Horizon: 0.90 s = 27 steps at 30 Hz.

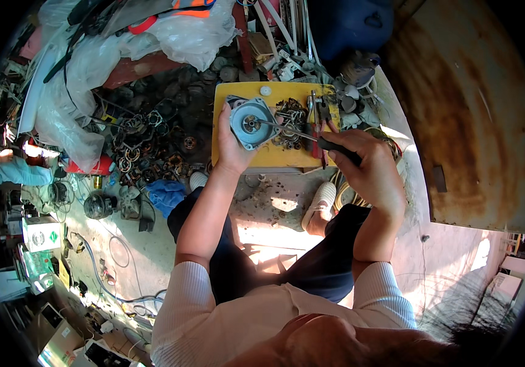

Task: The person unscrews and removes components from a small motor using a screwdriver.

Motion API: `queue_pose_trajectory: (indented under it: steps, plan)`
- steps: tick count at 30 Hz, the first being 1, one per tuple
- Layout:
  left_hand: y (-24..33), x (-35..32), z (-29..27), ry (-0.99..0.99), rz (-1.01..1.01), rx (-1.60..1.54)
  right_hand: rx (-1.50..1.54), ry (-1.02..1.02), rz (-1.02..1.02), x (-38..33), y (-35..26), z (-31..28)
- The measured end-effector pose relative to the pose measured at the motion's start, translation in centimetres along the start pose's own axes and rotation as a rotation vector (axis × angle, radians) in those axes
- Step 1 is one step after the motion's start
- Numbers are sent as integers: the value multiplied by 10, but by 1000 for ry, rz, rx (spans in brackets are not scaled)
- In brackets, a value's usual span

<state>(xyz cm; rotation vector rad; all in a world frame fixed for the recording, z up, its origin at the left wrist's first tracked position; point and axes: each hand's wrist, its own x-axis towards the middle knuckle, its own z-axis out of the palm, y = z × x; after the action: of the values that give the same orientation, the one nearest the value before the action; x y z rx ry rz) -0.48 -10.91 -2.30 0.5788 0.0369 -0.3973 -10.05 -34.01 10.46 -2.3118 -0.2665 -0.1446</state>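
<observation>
Left hand [231, 144] is gripping the grey motor housing [251, 123] on the yellow surface [226, 98], right hand [369, 166] is clamping a screwdriver [311, 137] into its centre.

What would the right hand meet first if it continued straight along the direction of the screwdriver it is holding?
Probably the grey round motor cover, held by the left hand. The screwdriver in the right hand points left toward its centre; the tip seems already there, though depth is unclear.
</observation>
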Motion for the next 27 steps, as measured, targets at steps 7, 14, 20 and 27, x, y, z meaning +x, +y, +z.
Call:
queue_pose_trajectory:
  steps: [7,14,20,27]
  plan:
    - [2,-4,3,-44,143,-3,-21,9,-15,4,-4,14]
    - [5,-10,-3,-21,177,45,-113,71,-99,3,-14,31]
    - [19,-21,-5,-89,-8,34,-237,88,-245,8,-14,27]
    - [29,-24,-12,-85,-143,144,-250,53,-312,6,-12,23]
